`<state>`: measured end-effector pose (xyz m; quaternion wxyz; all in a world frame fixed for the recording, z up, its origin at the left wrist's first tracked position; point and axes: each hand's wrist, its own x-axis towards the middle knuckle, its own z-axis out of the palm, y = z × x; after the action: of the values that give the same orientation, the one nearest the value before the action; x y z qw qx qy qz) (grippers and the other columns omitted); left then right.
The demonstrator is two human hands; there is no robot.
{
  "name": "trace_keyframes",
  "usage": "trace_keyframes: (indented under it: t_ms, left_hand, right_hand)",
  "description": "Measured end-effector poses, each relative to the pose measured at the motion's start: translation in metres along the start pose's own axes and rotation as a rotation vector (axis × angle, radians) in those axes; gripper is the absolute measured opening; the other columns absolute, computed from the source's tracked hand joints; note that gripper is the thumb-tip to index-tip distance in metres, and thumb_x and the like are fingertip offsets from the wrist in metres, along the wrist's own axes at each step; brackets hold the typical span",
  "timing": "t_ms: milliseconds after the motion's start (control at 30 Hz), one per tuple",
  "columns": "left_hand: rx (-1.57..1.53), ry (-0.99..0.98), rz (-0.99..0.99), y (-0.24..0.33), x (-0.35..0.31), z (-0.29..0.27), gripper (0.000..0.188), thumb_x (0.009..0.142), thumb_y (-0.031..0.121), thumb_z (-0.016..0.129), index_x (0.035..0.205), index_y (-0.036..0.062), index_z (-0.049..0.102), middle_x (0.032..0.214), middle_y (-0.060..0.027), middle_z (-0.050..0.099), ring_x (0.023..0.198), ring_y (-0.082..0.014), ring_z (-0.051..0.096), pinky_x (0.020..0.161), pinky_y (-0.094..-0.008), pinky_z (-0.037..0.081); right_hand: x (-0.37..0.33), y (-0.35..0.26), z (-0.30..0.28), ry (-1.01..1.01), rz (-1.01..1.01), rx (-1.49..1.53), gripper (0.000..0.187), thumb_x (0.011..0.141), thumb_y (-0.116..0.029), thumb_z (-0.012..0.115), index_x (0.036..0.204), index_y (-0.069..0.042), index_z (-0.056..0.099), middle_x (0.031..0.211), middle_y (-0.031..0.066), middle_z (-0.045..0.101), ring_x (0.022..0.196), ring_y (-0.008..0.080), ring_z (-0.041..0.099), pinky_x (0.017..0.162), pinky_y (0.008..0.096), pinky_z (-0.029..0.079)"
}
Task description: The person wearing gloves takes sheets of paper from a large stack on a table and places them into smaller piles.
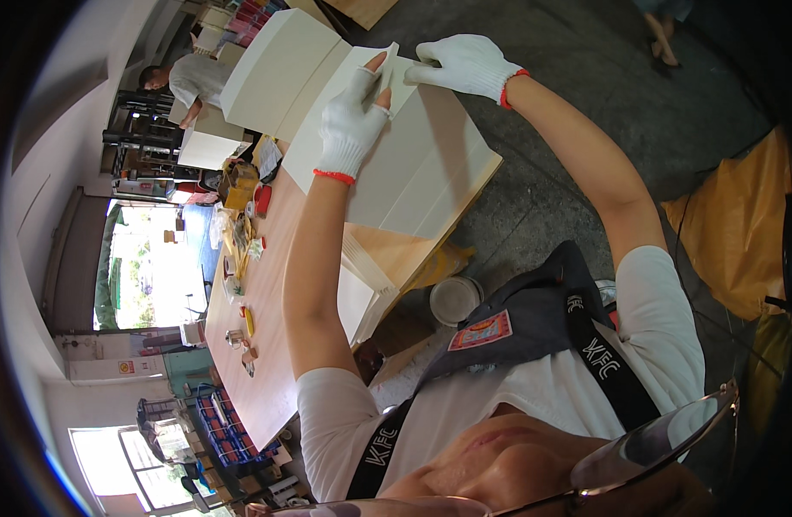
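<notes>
A creased white cardboard sheet (413, 164) lies over the far right corner of the wooden table (262, 345). My left hand (353, 125), in a white glove with red cuff and bare thumb and index tips, closes on a narrow raised flap (391, 67) at the sheet's far end. Just right of it, my gloved right hand (473, 69) bends its thumb and fingers at the same far edge. Its fingertips are partly hidden. Beyond my left hand, a bent white cardboard panel (284, 73) stands up from the table.
Beneath the sheet, more white cardboard (366, 263) is stacked. Small tools and bags (236, 241) line the table's left side. A round tub (455, 300) stands on the floor by the table. Another person (198, 82) works at far left; an orange sack (732, 233) lies right.
</notes>
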<state>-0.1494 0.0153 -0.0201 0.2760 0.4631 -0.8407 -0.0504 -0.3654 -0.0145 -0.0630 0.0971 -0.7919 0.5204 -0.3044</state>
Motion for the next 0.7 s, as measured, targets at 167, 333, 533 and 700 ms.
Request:
trace_keyframes:
  t_ms: [167,333,533,700]
  left_hand:
    - [0.187,-0.044,-0.169,-0.007,0.017,0.001,0.042,0.089,0.027,0.063,0.130,0.0228,0.060,0.108,-0.0123,0.070,0.100,-0.0315,0.067,0.085,-0.0394,0.051]
    - [0.168,-0.095,-0.240,-0.004,0.018,0.003,0.037,0.089,0.030,0.062,0.124,0.0194,0.064,0.111,-0.0098,0.070,0.100,-0.0306,0.067,0.086,-0.0390,0.051]
    - [0.114,-0.067,-0.064,-0.016,0.010,0.003,0.039,0.095,0.027,0.059,0.130,0.0107,0.061,0.120,-0.0129,0.067,0.109,-0.0254,0.064,0.094,-0.0323,0.047]
    - [-0.128,-0.028,-0.123,-0.023,0.009,0.006,0.036,0.091,0.023,0.061,0.125,0.0111,0.063,0.117,-0.0114,0.068,0.106,-0.0262,0.065,0.091,-0.0342,0.050]
  right_hand:
    - [0.007,-0.002,-0.003,0.037,-0.132,-0.145,0.046,0.089,-0.052,0.053,0.076,-0.008,0.059,0.065,0.0122,0.058,0.063,0.0303,0.060,0.059,0.0420,0.046]
    - [0.020,-0.005,-0.007,0.120,-0.284,-0.244,0.041,0.092,-0.049,0.051,0.085,-0.010,0.062,0.069,0.0125,0.060,0.068,0.0312,0.061,0.063,0.0440,0.049]
    - [0.025,-0.009,0.012,0.091,-0.045,0.278,0.048,0.096,-0.054,0.041,0.091,-0.012,0.063,0.084,0.0103,0.065,0.080,0.0289,0.063,0.073,0.0414,0.048]
    - [0.026,-0.015,0.022,0.137,0.018,0.418,0.045,0.096,-0.051,0.040,0.098,-0.015,0.066,0.090,0.0098,0.066,0.086,0.0305,0.063,0.076,0.0420,0.048]
